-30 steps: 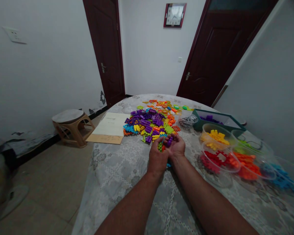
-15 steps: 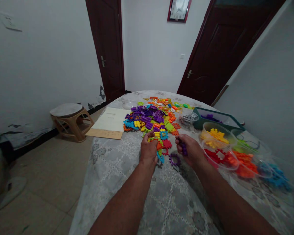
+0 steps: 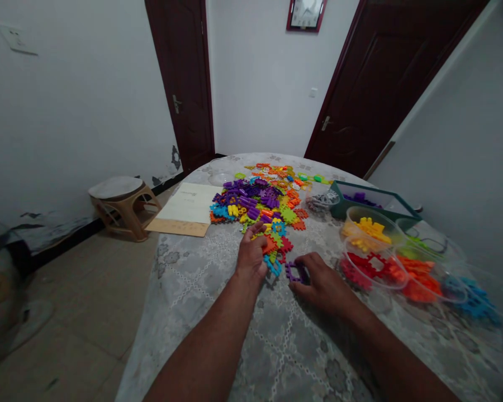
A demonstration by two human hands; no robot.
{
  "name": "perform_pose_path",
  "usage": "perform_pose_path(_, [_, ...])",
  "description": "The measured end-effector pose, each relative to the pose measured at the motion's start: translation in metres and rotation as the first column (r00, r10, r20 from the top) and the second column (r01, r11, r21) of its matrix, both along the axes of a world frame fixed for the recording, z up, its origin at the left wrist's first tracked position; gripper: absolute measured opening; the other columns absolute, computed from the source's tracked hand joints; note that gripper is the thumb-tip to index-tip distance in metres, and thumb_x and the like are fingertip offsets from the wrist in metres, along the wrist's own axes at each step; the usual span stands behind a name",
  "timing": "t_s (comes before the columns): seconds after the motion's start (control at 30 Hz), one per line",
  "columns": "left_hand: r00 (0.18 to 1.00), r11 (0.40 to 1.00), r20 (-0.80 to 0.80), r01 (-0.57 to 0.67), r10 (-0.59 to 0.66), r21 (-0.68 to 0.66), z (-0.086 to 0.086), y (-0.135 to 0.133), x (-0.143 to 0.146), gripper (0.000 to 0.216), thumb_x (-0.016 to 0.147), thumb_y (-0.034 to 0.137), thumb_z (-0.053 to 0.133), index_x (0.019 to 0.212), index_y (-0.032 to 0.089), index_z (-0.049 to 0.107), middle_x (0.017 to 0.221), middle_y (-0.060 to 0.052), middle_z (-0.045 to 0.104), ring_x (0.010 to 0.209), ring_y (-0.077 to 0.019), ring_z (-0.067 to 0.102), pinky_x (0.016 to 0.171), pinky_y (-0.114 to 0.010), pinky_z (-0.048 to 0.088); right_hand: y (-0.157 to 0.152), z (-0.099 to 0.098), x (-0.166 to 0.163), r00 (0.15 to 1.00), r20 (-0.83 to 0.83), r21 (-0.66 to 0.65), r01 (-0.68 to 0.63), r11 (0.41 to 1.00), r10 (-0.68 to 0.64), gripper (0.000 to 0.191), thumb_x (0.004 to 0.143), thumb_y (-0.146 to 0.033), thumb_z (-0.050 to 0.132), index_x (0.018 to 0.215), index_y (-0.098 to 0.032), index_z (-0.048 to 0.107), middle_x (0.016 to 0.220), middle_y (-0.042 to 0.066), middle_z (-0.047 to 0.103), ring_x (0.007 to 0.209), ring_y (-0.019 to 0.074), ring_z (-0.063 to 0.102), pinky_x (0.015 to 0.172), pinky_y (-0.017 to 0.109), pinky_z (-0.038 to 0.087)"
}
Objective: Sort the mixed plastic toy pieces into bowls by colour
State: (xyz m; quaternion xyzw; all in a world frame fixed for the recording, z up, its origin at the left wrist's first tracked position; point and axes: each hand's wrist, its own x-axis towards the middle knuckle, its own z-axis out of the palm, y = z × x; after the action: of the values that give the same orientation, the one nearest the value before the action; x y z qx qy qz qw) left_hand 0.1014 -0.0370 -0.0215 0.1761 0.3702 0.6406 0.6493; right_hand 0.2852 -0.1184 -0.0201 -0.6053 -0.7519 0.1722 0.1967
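My left hand (image 3: 251, 255) is closed around a bunch of toothed plastic building pieces (image 3: 270, 244), orange, lime, red and blue, at the near end of the big pile. Some of them may rest on the table; I cannot tell which. To the right, my right hand (image 3: 321, 277) grips a purple square frame piece (image 3: 290, 272) between thumb and fingers, low over the tablecloth. Its palm is hidden. Just beyond both hands spreads a mixed pile of purple, yellow, orange, green and blue building pieces (image 3: 251, 196).
On the right stand clear tubs of yellow pieces (image 3: 366, 234), red pieces (image 3: 362, 269), orange pieces (image 3: 421, 279) and blue pieces (image 3: 473, 298). Behind them is a green-rimmed box (image 3: 379, 211) with purple pieces. An open booklet (image 3: 190, 204) lies left; a stool (image 3: 126, 206) stands beyond the table.
My right hand has come down and slightly left, and its fingers have closed on the purple frame piece that lay on the cloth. My left hand has barely moved.
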Motion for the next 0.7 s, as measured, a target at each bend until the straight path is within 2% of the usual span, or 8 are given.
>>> perform_pose_path(0.17, [0.998, 0.999, 0.045, 0.034, -0.034, 0.008, 0.0, 0.003, -0.002, 0.067, 0.05, 0.006, 0.057, 0.114, 0.022, 0.067, 0.121, -0.005, 0.068, 0.08, -0.015, 0.067, 0.07, -0.03, 0.06, -0.002, -0.007, 0.0, 0.994, -0.093, 0.075, 0.055, 0.996, -0.048, 0.047, 0.083, -0.043, 0.073, 0.125, -0.024, 0.065, 0.114, 0.01, 0.071, 0.095, 0.027, 0.067, 0.083, 0.037, 0.048])
perform_pose_path(0.33, [0.997, 1.0, 0.082, 0.014, -0.016, 0.025, -0.001, 0.007, -0.004, 0.064, 0.049, 0.006, 0.057, 0.11, 0.022, 0.067, 0.114, -0.004, 0.068, 0.08, -0.0148, 0.068, 0.074, -0.031, 0.06, 0.005, -0.014, -0.002, 0.927, -0.345, 0.04, 0.171, 0.984, -0.147, 0.051, 0.078, -0.046, 0.079, 0.123, -0.026, 0.063, 0.103, 0.006, 0.075, 0.087, 0.0264, 0.069, 0.079, 0.038, 0.05])
perform_pose_path(0.4, [0.996, 1.0, 0.092, 0.011, -0.013, 0.017, 0.0, 0.007, -0.005, 0.064, 0.049, 0.006, 0.057, 0.11, 0.021, 0.066, 0.112, -0.004, 0.069, 0.08, -0.0148, 0.067, 0.074, -0.031, 0.059, 0.01, -0.014, -0.004, 0.86, -0.474, 0.003, 0.216, 0.976, -0.189, 0.052, 0.078, -0.047, 0.08, 0.123, -0.026, 0.063, 0.104, 0.006, 0.076, 0.087, 0.0254, 0.07, 0.079, 0.037, 0.051])
perform_pose_path(0.47, [0.994, 1.0, 0.107, 0.01, -0.011, 0.011, 0.001, 0.007, -0.005, 0.064, 0.049, 0.006, 0.056, 0.11, 0.021, 0.066, 0.112, -0.003, 0.069, 0.078, -0.0141, 0.067, 0.073, -0.03, 0.058, 0.014, -0.012, -0.011, 0.75, -0.612, -0.085, 0.253, 0.964, -0.251, 0.051, 0.081, -0.051, 0.078, 0.123, -0.025, 0.063, 0.102, 0.006, 0.077, 0.082, 0.0236, 0.069, 0.075, 0.036, 0.051])
perform_pose_path(0.57, [0.991, 1.0, 0.132, 0.012, -0.015, 0.026, 0.002, 0.006, -0.005, 0.064, 0.048, 0.006, 0.056, 0.11, 0.021, 0.065, 0.113, -0.003, 0.068, 0.076, -0.0132, 0.066, 0.072, -0.029, 0.057, 0.016, -0.009, -0.033, 0.582, -0.753, -0.23, 0.202, 0.952, -0.306, 0.049, 0.081, -0.053, 0.078, 0.118, -0.023, 0.066, 0.095, 0.006, 0.078, 0.076, 0.0223, 0.069, 0.068, 0.034, 0.051])
perform_pose_path(0.67, [0.992, 0.998, 0.124, 0.012, -0.019, 0.058, 0.001, 0.006, -0.004, 0.065, 0.048, 0.008, 0.057, 0.111, 0.021, 0.065, 0.112, -0.004, 0.069, 0.076, -0.0135, 0.066, 0.07, -0.029, 0.055, 0.017, -0.005, -0.058, 0.501, -0.826, -0.221, 0.137, 0.966, -0.26, 0.05, 0.072, -0.045, 0.087, 0.111, -0.022, 0.068, 0.098, 0.007, 0.078, 0.088, 0.024, 0.071, 0.073, 0.033, 0.053])
perform_pose_path(0.7, [0.993, 0.998, 0.119, 0.011, -0.019, 0.069, 0.0, 0.006, -0.004, 0.064, 0.049, 0.009, 0.058, 0.112, 0.021, 0.065, 0.112, -0.004, 0.069, 0.076, -0.0134, 0.066, 0.07, -0.029, 0.054, 0.017, -0.003, -0.066, 0.479, -0.839, -0.222, 0.134, 0.966, -0.26, 0.051, 0.07, -0.044, 0.088, 0.111, -0.022, 0.068, 0.097, 0.006, 0.078, 0.087, 0.0234, 0.071, 0.071, 0.032, 0.053])
